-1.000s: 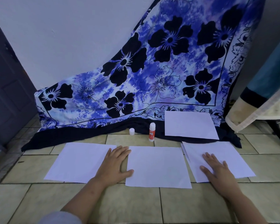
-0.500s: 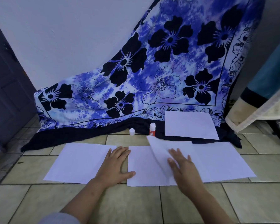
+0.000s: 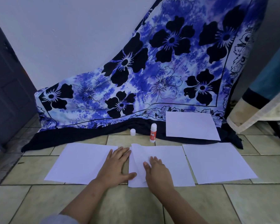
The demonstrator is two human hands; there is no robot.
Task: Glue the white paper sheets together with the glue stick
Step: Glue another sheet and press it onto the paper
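Floor [image 3: 136, 206]: tiled, glue stick [image 3: 153, 133] standing at far side.
Left hand [image 3: 115, 168]: flat, thumb on stacked sheets [image 3: 173, 162].
Right hand [image 3: 157, 172]: flat, pressing stacked sheets.

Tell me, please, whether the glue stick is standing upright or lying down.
Upright: the glue stick stands on its base on the tiled floor, with its white end pointing up.

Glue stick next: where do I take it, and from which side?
Grip the red-labelled barrel of the glue stick, below its white top. It stands upright with cloth behind, so come from the near side, fingers round it.
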